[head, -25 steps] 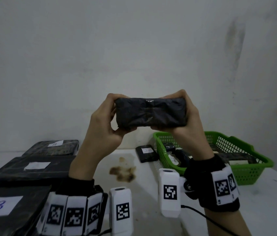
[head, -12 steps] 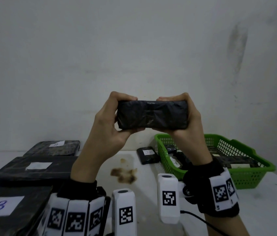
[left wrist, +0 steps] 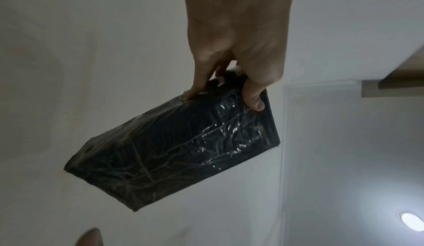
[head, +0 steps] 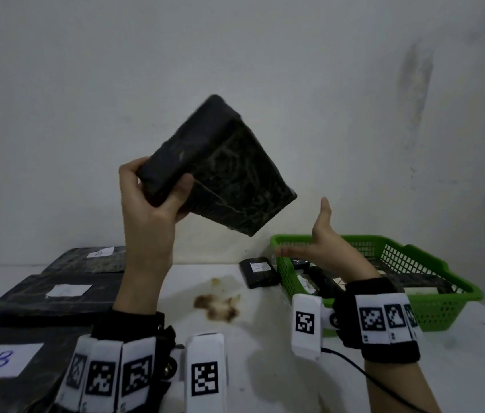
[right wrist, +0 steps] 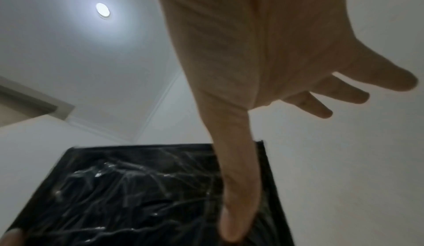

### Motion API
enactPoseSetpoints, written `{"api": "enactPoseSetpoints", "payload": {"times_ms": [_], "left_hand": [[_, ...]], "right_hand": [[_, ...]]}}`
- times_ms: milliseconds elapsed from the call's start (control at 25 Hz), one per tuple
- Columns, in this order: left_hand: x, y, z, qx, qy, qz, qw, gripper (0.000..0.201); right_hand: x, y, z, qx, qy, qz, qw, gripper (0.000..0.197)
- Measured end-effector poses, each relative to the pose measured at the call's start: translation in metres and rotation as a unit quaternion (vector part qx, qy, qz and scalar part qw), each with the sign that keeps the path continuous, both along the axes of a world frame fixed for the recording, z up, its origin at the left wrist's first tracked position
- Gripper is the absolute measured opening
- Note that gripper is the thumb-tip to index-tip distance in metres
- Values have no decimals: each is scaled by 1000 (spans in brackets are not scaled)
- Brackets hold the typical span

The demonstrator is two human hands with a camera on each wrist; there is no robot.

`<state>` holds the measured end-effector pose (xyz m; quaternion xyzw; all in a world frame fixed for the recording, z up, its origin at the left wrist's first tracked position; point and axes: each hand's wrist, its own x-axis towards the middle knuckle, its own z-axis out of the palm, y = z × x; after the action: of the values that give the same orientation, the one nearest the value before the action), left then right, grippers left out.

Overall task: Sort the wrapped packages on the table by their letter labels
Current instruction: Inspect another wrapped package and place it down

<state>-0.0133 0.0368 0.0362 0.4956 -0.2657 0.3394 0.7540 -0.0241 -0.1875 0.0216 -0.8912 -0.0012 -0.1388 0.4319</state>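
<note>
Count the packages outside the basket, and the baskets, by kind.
Green basket: 1
Black packages: 5 (held package; three left packages; small package beside the basket)
Total: 6

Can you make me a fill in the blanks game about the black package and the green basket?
1. Only the ____ hand grips the black package.
2. The right hand is ____, holding nothing.
3. The green basket sits on the person's ____ side of the table.
4. The nearest package on the table shows the letter ____.

Missing words: left; open; right; B
</note>
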Motion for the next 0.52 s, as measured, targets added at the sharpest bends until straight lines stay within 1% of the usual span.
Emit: {"api": "enactPoseSetpoints", "payload": {"times_ms": [40, 80, 120, 160, 200, 280, 320, 360, 440, 480, 520], "left_hand": [[-1, -2, 1, -33, 24, -25, 999, 38], [-1, -4, 2, -60, 42, -53, 996, 34], [-1, -7, 3, -81, 59, -83, 991, 32], [0, -8, 4, -99, 76, -115, 985, 36], [0, -10, 4, -114, 93, -145, 978, 44], [0, -13, 4, -134, 120, -190, 965, 61], [0, -15, 4, -135, 128, -209, 960, 65], [0, -16, 4, -135, 132, -224, 956, 66], [2, -16, 3, -127, 133, -246, 952, 61], [3, -16, 2, -119, 129, -259, 950, 54], [3, -15, 1, -110, 128, -271, 948, 46]], "right_hand": [[1, -2, -2, 15, 23, 1, 1000, 127], [1, -3, -2, 31, 24, 5, 999, 126], [1, -3, -1, 49, 10, 14, 999, 125], [2, -2, 0, 79, -18, 27, 996, 122], [3, -1, 1, 120, -59, 35, 990, 114], [6, -4, 2, 225, -146, 20, 963, 87], [6, -8, 3, 273, -175, 10, 946, 78], [6, -12, 4, 308, -189, 13, 932, 74], [4, -20, 5, 350, -184, 52, 917, 70], [1, -22, 6, 363, -176, 77, 912, 70], [-1, -23, 6, 377, -169, 101, 905, 76]]}}
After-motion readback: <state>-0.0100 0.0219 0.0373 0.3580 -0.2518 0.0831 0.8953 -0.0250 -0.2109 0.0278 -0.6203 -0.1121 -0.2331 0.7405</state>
